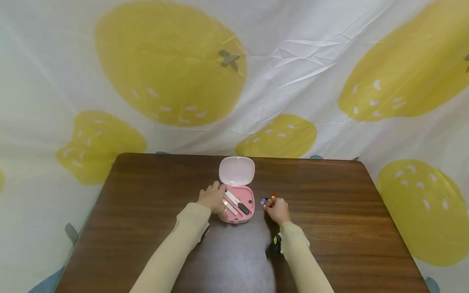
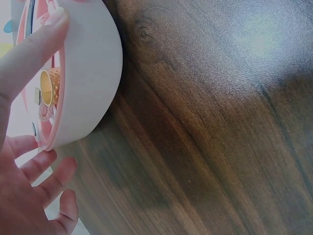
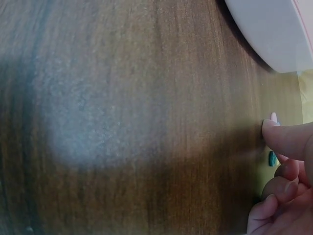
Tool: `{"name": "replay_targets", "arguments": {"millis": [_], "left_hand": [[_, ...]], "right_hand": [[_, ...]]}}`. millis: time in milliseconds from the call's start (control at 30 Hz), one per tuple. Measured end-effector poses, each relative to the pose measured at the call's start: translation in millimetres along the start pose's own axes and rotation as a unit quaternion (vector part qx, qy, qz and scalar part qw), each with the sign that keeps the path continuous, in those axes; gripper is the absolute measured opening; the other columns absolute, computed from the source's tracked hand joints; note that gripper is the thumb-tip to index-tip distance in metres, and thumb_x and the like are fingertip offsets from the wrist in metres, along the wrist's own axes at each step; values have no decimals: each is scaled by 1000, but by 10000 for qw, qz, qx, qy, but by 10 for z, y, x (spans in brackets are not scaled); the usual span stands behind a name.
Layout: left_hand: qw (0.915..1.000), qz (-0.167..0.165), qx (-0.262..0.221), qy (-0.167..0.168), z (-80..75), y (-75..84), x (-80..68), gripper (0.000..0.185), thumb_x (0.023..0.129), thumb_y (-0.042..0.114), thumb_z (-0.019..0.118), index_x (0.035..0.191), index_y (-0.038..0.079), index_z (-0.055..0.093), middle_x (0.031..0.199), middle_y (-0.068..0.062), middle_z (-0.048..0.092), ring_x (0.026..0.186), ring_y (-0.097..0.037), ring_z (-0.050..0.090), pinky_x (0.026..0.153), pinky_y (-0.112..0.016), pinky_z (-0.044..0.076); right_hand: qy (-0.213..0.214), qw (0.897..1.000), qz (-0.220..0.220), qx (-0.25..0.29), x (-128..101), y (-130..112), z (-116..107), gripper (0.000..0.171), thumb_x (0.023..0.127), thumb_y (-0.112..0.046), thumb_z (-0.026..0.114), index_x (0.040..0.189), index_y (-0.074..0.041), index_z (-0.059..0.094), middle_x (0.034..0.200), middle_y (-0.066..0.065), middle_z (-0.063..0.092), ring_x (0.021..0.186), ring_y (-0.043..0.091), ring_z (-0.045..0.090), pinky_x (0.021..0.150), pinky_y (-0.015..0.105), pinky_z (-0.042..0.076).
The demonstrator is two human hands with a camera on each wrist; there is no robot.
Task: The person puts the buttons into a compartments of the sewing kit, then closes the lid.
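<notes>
A pink sewing kit case (image 1: 250, 217) stands on the table with its pale lid (image 1: 236, 171) raised. My left hand (image 1: 213, 198) holds the case by its left side, the thumb (image 2: 36, 49) over the rim and a fingertip at the far edge. Inside lie white-and-black thread snips (image 1: 236, 200), a tape measure (image 1: 230, 207) and a gold thimble (image 2: 51, 86). Right of the case my right hand (image 1: 278, 209) pinches a small pale button (image 1: 264, 206) between thumb and index finger, low over the table. Several coloured buttons (image 1: 273, 195) lie just beyond, among them a green one (image 3: 272, 158).
The brown wooden table (image 1: 340, 219) extends to both sides of the case. Behind its back edge hangs a white cloth with yellow lemon prints (image 1: 172, 61). A dark wrist camera (image 1: 275, 245) sits under the right sleeve.
</notes>
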State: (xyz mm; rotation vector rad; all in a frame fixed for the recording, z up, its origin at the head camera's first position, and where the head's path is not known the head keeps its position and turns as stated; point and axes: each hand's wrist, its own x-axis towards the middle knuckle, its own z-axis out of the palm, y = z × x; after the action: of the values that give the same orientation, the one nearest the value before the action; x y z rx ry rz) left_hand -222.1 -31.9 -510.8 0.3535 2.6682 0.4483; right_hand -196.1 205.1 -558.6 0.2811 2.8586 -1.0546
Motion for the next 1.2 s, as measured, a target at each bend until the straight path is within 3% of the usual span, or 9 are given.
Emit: {"name": "replay_targets", "arguments": {"millis": [767,1200], "left_hand": [[10000,34,26,-11,-27,4,17,108,46,40,88,136,10,36,123,-11,39,112,-28,41,90,-49,34],[10000,-13,78,-6,4,-2,23,110,45,40,88,137,11,35,123,-11,40,113,-28,41,91,-51,32]], "right_hand": [[22,9998,-74,177,-2,28,-25,12,72,-7,71,67,-1,61,57,1,50,57,15,46,55,26,37],[-219,9985,-244,439,-46,39,-19,14,73,-5,70,65,-1,59,54,-1,45,53,12,41,52,24,33]]}}
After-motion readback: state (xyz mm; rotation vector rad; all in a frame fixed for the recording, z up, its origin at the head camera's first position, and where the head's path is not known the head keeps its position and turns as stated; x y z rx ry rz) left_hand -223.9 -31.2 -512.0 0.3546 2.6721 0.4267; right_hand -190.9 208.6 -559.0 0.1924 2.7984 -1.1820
